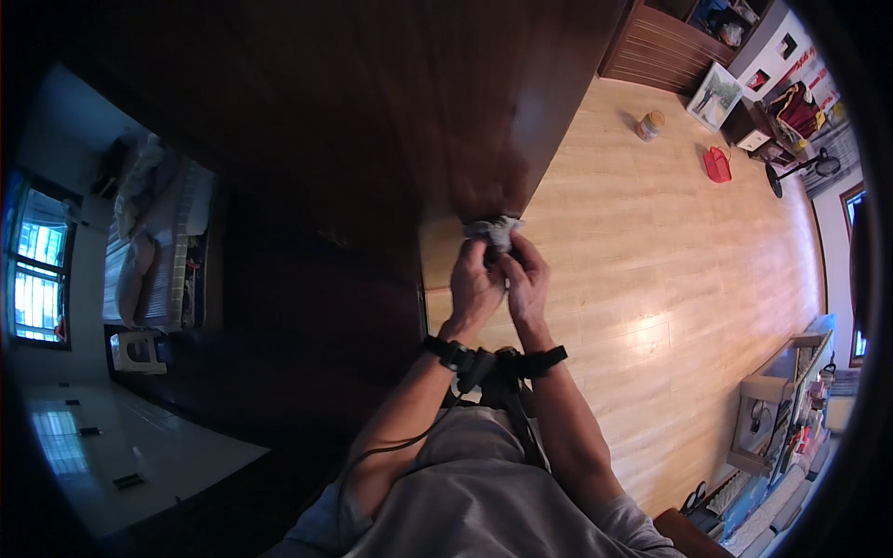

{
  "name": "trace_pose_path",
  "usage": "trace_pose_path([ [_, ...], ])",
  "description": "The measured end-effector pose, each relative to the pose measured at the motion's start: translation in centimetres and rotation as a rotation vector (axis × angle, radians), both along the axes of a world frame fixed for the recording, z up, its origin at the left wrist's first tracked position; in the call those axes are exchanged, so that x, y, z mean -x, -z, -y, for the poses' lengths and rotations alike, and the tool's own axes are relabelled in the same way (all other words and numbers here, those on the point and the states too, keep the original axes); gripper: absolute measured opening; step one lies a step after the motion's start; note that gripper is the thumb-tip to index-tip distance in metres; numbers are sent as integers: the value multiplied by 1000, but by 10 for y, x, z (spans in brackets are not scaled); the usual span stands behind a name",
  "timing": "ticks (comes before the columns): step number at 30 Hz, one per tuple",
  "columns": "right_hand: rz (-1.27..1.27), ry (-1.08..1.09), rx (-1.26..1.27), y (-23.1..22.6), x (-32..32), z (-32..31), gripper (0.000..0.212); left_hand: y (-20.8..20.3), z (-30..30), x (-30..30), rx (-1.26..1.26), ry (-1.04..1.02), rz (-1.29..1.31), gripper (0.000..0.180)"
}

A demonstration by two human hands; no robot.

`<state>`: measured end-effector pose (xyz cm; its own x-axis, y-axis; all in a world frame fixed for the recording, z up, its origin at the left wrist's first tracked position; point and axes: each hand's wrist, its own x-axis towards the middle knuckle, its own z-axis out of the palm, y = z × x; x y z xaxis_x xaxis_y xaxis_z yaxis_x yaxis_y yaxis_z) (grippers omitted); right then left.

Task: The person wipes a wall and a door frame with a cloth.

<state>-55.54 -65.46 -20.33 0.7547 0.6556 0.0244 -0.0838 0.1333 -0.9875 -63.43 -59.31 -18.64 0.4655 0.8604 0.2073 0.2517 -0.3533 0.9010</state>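
Both hands raised together, left hand (pixel 474 286) and right hand (pixel 527 284) touching. Fingers of each closed on a crumpled grey cloth (pixel 493 229). Held against the dark wooden cabinet (pixel 372 112), above the light wood floor (pixel 670 270).

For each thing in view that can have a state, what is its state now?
Grey cloth: bunched up, gripped by both hands.
Left hand: closed on the cloth.
Right hand: closed on the cloth.
Jar: upright on the floor, lid on.
Red basket: lying on the floor.
Framed picture: leaning against the cabinet.
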Motion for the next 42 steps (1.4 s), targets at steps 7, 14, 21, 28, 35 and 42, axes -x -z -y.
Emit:
trace_pose_path([
  [7,-51,105,-81,-32,-36,24,46,-40,23,-42,-27,135,131,40],
  [14,-61,105,-125,-46,-5,2,37,-52,2,-13,-10,154,134,36],
  [21,-99,13,-153,-38,55,-30,24,-43,-20,53,-81,-13,73,34],
  [28,-69,-81,-143,-54,111,-60,20,-29,-48,110,-200,-98,57,40],
  [35,-100,-156,-103,-51,127,-72,37,-39,-55,137,-170,-157,67,32],
  [42,139,-205,-100,-56,155,-87,45,-43,-65,168,-151,-257,72,35],
])
